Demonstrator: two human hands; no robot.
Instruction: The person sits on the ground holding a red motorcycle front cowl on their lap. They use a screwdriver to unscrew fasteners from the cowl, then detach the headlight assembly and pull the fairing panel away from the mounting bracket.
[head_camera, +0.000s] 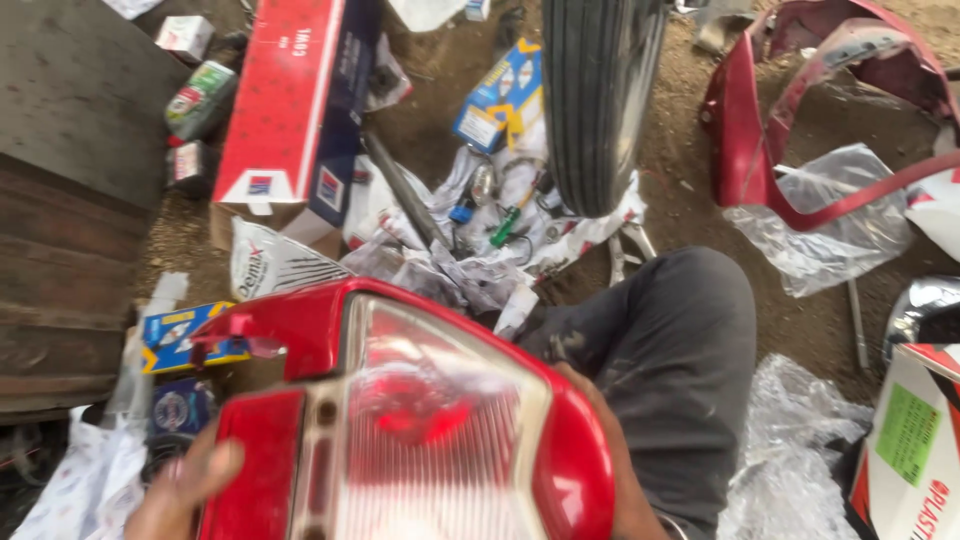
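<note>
Both hands are gripping one red tail-lamp unit (400, 430) close under our view: we are closing our left hand (185, 490) on its red left edge and wrapping our right hand (610, 450) round its right rim. Beyond it, a black tyre (600, 90) is standing over scattered wrappers (470, 270).

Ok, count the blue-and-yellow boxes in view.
2. One box lies at top centre beside the tyre; the other box sits left of the tail light. Clutter may hide more.
</note>
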